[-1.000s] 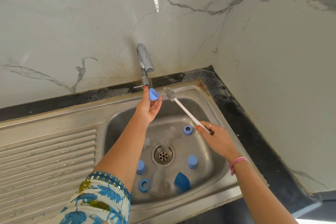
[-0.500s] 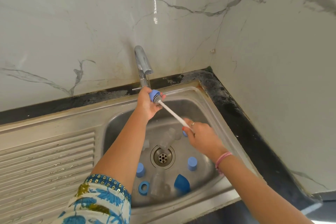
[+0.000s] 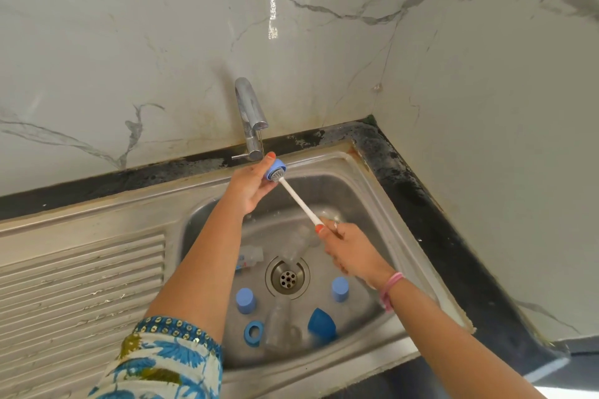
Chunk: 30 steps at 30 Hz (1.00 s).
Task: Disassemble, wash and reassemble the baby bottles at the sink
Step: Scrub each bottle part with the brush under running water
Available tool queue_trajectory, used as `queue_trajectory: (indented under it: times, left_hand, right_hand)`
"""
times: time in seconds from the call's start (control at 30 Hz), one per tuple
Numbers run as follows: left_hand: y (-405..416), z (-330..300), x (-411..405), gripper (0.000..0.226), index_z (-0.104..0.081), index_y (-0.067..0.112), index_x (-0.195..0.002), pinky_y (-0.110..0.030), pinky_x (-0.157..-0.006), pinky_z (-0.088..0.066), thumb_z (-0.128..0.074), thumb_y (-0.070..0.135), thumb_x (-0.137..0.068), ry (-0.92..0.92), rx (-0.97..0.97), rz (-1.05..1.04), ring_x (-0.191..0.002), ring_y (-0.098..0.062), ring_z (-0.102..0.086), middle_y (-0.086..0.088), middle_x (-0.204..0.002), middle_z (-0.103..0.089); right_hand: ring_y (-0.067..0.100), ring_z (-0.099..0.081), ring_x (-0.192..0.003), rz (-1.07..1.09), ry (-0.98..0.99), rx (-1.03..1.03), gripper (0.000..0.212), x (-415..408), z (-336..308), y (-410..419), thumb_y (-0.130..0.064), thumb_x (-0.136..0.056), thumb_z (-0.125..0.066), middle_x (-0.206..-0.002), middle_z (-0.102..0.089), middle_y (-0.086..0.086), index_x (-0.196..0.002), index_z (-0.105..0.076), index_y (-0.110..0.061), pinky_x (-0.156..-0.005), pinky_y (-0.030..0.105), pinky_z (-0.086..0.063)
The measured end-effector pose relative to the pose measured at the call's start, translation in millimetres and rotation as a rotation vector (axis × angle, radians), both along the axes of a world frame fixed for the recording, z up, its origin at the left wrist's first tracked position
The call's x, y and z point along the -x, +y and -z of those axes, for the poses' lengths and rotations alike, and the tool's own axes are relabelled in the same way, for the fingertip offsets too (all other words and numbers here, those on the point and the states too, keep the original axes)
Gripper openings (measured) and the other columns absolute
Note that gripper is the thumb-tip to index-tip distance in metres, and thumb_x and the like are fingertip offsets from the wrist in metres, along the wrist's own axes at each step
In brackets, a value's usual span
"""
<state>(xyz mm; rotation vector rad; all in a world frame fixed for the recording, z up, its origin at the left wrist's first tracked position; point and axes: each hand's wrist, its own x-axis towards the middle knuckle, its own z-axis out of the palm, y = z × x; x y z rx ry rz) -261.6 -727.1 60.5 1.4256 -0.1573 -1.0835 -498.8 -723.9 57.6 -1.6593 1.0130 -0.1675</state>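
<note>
A steel sink (image 3: 372, 178) sits in a marble-walled corner. Under the tap (image 3: 249, 116), the left hand (image 3: 249, 185) pinches a small blue cap (image 3: 275, 169) by its rim, while the right hand (image 3: 350, 253) grips the brush (image 3: 299, 201), bristles inside the cap. The cap is probably light, stiff and slippery when wet (hold the rim firmly).

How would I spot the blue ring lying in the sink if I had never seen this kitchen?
Start at the steel sink and find the round drain in its floor. Look toward the near wall, left of the drain, just below the upright blue cap. The blue ring lies there beside a clear bottle; unlike the other blue pieces, it has an open hole through its middle.
</note>
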Motion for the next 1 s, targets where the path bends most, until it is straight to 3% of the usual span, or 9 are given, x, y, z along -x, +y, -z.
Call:
queue_trajectory:
  times: [0.1, 0.17, 0.37, 0.47, 0.57, 0.63, 0.7, 0.93, 1.0]
  left_hand:
    - [-7, -13, 8, 0.006, -0.052, 0.005, -0.097, -0.049, -0.091, -0.051, -0.053, 0.010, -0.093, 0.113, 0.009, -0.064, -0.086, -0.026, -0.060, -0.017, -0.104, -0.052]
    - [-13, -21, 12, 0.007, -0.053, 0.011, -0.091, -0.042, -0.089, -0.051, -0.058, 0.016, -0.089, 0.179, 0.034, -0.132, -0.070, -0.019, -0.057, -0.010, -0.089, -0.051]
    - [1, -13, 16, 0.009, -0.062, 0.014, -0.090, -0.035, -0.094, -0.054, -0.068, 0.021, -0.087, 0.469, 0.597, -0.134, -0.064, -0.009, -0.061, 0.002, -0.074, -0.061]
    - [3, -8, 14, 0.028, -0.061, 0.017, -0.097, -0.035, -0.086, -0.055, -0.072, 0.038, -0.083, 0.337, 0.394, -0.021, -0.079, -0.012, -0.063, 0.000, -0.084, -0.062]
    - [2, -6, 10, 0.030, -0.060, 0.012, -0.096, -0.027, -0.073, -0.054, -0.064, 0.041, -0.090, 0.036, 0.017, 0.045, -0.077, -0.015, -0.060, -0.006, -0.086, -0.060]
    - [2, -8, 11, 0.016, -0.054, 0.007, -0.100, -0.035, -0.081, -0.055, -0.053, 0.023, -0.097, 0.116, -0.008, 0.000, -0.084, -0.025, -0.063, -0.016, -0.097, -0.059]
    - [2, -15, 15, 0.015, -0.049, 0.006, -0.106, -0.041, -0.085, -0.054, -0.050, 0.016, -0.094, 0.236, 0.014, -0.071, -0.078, -0.029, -0.061, -0.018, -0.092, -0.055]
    - [1, -12, 20, 0.010, -0.061, 0.014, -0.083, -0.031, -0.080, -0.056, -0.068, 0.020, -0.084, 0.432, 0.452, -0.092, -0.059, -0.008, -0.058, 0.004, -0.066, -0.058]
    - [0, -8, 22, 0.020, -0.062, 0.015, -0.089, -0.030, -0.081, -0.054, -0.070, 0.034, -0.085, 0.424, 0.455, -0.076, -0.070, -0.010, -0.060, 0.002, -0.075, -0.061]
  right_hand:
    - [0.019, -0.054, -0.065, -0.168, 0.369, 0.629, 0.039, -4, -2, 1, -0.034, -0.104, -0.033, -0.076, -0.052, -0.001, -0.142, -0.042, -0.026, -0.061, 0.032, -0.048]
    - [0.017, -0.052, -0.063, -0.193, 0.292, 0.598, 0.038, -11, -6, 7, -0.032, -0.104, -0.035, -0.075, -0.053, 0.000, -0.140, -0.044, -0.024, -0.062, 0.032, -0.049]
    - [0.004, -0.025, -0.039, -0.014, -0.393, -0.701, 0.030, -8, -22, 6, -0.032, -0.102, -0.044, -0.059, -0.031, -0.004, -0.124, -0.063, -0.025, -0.035, 0.018, -0.019]
    - [0.002, -0.024, -0.039, 0.013, -0.452, -0.913, 0.031, -7, -22, 8, -0.032, -0.101, -0.042, -0.059, -0.029, -0.006, -0.124, -0.062, -0.025, -0.034, 0.015, -0.018]
    - [0.009, -0.036, -0.046, 0.014, -0.100, -0.213, 0.028, -5, -17, 7, -0.032, -0.103, -0.041, -0.061, -0.040, -0.004, -0.123, -0.059, -0.023, -0.040, 0.018, -0.031]
    - [0.017, -0.049, -0.058, -0.173, 0.332, 0.465, 0.031, 1, -9, 0, -0.034, -0.105, -0.034, -0.070, -0.050, -0.001, -0.129, -0.050, -0.023, -0.054, 0.026, -0.044]
    - [0.018, -0.050, -0.061, -0.230, 0.407, 0.632, 0.037, 1, -4, 1, -0.034, -0.105, -0.032, -0.073, -0.052, 0.001, -0.139, -0.043, -0.024, -0.059, 0.034, -0.047]
    - [0.002, -0.024, -0.037, -0.013, -0.570, -1.143, 0.033, -5, 2, 17, -0.034, -0.098, -0.048, -0.054, -0.032, -0.007, -0.127, -0.059, -0.025, -0.032, 0.015, -0.019]
    - [0.001, -0.024, -0.036, -0.006, -0.599, -1.203, 0.033, -5, -1, 18, -0.035, -0.097, -0.049, -0.054, -0.032, -0.007, -0.127, -0.060, -0.026, -0.032, 0.015, -0.018]
